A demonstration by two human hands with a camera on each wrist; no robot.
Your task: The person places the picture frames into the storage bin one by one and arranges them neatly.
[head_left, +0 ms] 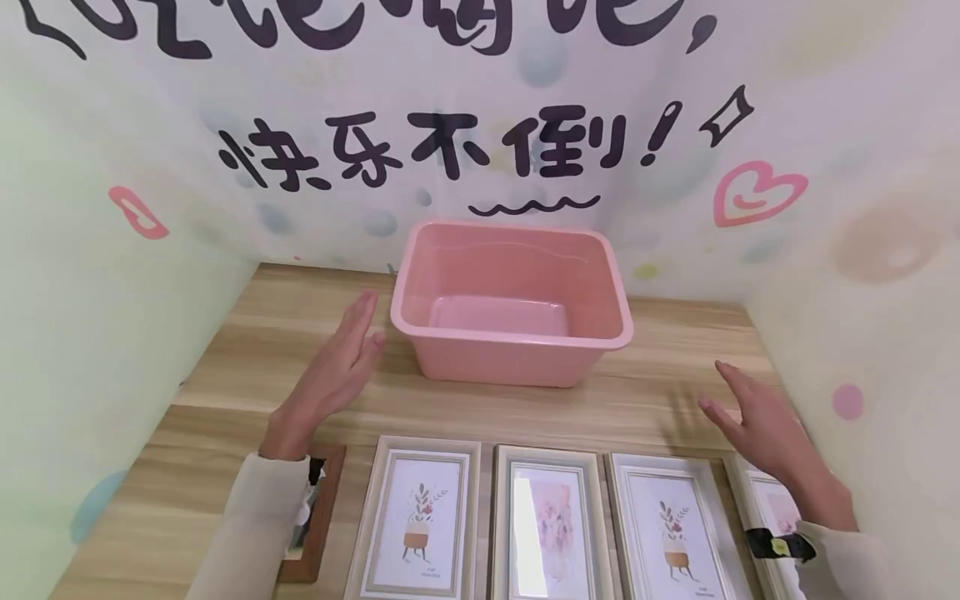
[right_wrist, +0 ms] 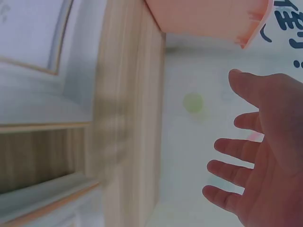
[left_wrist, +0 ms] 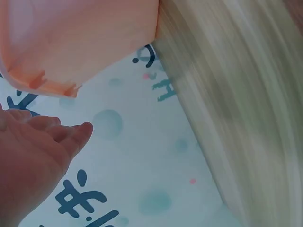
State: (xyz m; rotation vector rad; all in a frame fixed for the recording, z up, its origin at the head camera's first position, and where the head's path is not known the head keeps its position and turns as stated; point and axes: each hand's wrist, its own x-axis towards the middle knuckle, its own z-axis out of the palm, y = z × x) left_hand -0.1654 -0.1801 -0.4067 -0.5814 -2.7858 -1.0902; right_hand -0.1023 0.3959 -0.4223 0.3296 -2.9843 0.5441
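A pink plastic bin stands on the wooden table against the back wall, its inside bare. My left hand hovers just left of it, fingers extended, apart from the rim and holding nothing. In the left wrist view that hand appears below the bin's side. Over the table's right part my right hand is raised with straight, spread fingers and an empty palm. The right wrist view shows the same hand apart from the bin.
Along the front lie several picture frames: a brown one partly under my left forearm, pale ones with a potted-plant print and a pink flower print, another plant print, and one partly behind my right wrist. Printed cloth walls enclose the table.
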